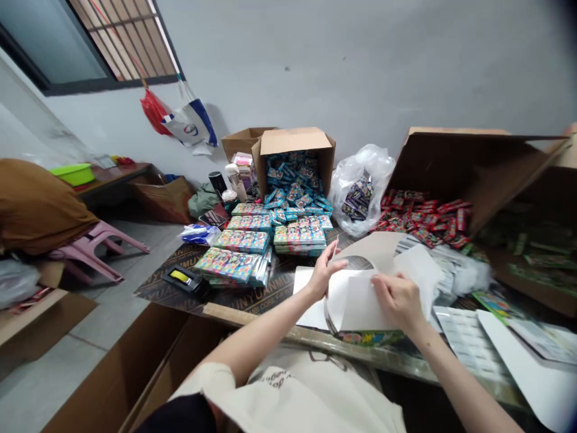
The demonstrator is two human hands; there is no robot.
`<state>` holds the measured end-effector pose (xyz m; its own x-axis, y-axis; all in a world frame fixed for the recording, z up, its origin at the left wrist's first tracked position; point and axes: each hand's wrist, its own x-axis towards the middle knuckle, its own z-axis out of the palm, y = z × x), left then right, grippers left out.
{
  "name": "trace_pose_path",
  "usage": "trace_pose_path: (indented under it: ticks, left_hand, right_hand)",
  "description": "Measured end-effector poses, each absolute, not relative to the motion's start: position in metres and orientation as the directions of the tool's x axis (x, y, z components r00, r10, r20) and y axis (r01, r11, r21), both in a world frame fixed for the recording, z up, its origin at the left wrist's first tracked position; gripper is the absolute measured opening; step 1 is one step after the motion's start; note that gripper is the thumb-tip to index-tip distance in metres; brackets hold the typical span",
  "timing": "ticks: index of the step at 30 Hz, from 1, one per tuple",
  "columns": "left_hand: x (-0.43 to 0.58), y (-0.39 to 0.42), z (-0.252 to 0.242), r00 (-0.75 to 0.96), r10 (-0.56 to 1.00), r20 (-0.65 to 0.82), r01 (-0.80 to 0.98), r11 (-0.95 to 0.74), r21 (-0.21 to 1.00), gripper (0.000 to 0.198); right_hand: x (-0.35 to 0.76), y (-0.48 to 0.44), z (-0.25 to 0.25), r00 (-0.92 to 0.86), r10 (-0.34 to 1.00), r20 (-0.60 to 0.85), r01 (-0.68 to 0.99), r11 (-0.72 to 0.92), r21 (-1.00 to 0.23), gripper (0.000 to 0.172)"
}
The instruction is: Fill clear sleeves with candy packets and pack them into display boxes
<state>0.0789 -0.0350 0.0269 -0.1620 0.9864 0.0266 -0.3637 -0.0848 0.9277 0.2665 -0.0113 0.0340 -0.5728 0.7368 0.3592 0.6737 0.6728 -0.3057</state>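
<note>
My left hand [323, 275] is closed at the left side of a loose white paper roll [336, 304], its thumb lying by the dark round opening at the top. A thin edge shows at its fingertips; what that belongs to is unclear. With thumb and fingers pinched, my right hand [401, 299] grips a white, partly see-through sheet [381, 249] that curves up from the roll. Beneath the roll, a colourful printed pack [369, 338] peeks out near the table's front edge. White paper [311, 313] lies to the left of the roll.
Stacks of colourful packs [229, 264] stand left of centre, before a carton of blue packets [295, 174]. A plastic bag [360, 186] holds purple packets; red packets [424, 216] spill from another carton. A black tape dispenser [187, 282] is at left. A person [40, 216] sits far left.
</note>
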Motion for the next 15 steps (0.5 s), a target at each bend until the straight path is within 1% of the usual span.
trace_pose_path:
  ticks: [2, 4, 7, 8, 9, 11, 13, 15]
  left_hand:
    - [0.069, -0.048, 0.009, -0.165, 0.986, 0.017, -0.369, -0.078, 0.926, 0.073]
    - [0.058, -0.058, -0.002, -0.127, 0.992, 0.016, -0.392, -0.065, 0.918, 0.077]
    - [0.042, -0.068, -0.011, 0.002, 0.998, 0.055, -0.401, -0.049, 0.915, 0.088]
    - [0.038, -0.069, -0.012, 0.039, 0.998, 0.057, -0.411, -0.036, 0.911, 0.089]
    - [0.034, -0.069, -0.013, 0.055, 0.997, 0.047, -0.433, -0.018, 0.901, 0.090]
    - [0.028, -0.065, -0.014, 0.029, 1.000, -0.005, -0.516, 0.019, 0.857, 0.091]
    - [0.021, -0.057, -0.013, -0.029, 0.998, -0.058, -0.595, 0.029, 0.803, 0.095]
    - [0.015, -0.045, -0.010, -0.059, 0.993, -0.098, -0.615, 0.041, 0.787, 0.091]
  right_hand:
    - [0.249, -0.011, 0.031, -0.653, 0.734, 0.185, 0.672, 0.675, -0.306, 0.056]
    - [0.232, -0.007, 0.026, -0.698, 0.716, 0.002, 0.680, 0.664, -0.311, 0.060]
    - [0.215, 0.006, 0.011, -0.680, 0.680, -0.276, 0.731, 0.595, -0.335, 0.067]
    - [0.211, 0.011, 0.006, -0.665, 0.660, -0.348, 0.746, 0.563, -0.357, 0.069]
    - [0.208, 0.015, 0.001, -0.655, 0.641, -0.400, 0.754, 0.525, -0.395, 0.069]
    - [0.202, 0.024, -0.001, -0.640, 0.616, -0.459, 0.761, 0.427, -0.488, 0.070]
    - [0.196, 0.032, 0.004, -0.617, 0.629, -0.473, 0.766, 0.344, -0.542, 0.072]
    - [0.189, 0.038, 0.013, -0.609, 0.653, -0.450, 0.763, 0.329, -0.556, 0.072]
